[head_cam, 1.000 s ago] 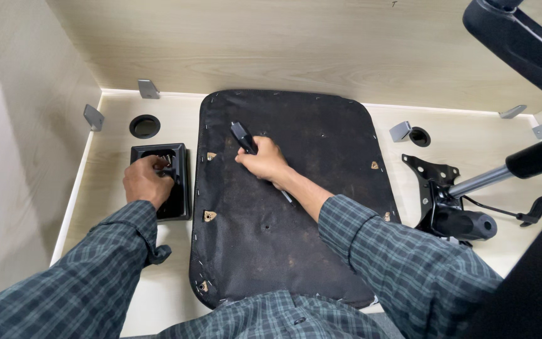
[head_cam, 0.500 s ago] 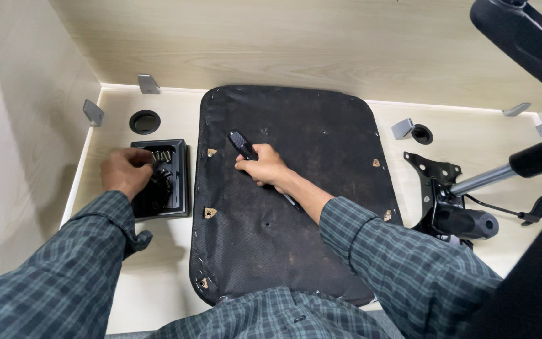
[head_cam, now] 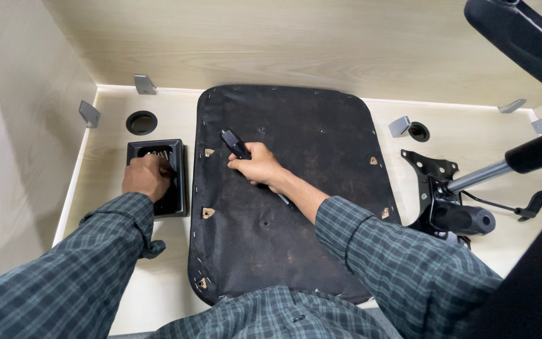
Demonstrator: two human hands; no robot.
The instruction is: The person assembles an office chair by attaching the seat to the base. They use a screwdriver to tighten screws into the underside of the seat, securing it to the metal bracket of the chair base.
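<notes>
Hands (head_cam: 147,177) in tray (head_cam: 177,207), beside seat edge (head_cam: 194,207)

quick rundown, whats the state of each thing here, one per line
seat pad: lying flat, underside up
small black tray: on the desk beside the pad, screws inside
left hand: fingers in the tray
right hand: closed around a black tool
black tool: held, resting on the pad
chair mechanism: lying on its side, apart from the pad

Seat pad (head_cam: 296,207) centre on counter (head_cam: 114,263); tray (head_cam: 172,188) just left of it, screws (head_cam: 158,152) inside; chair mechanism (head_cam: 446,201) right of pad.
</notes>
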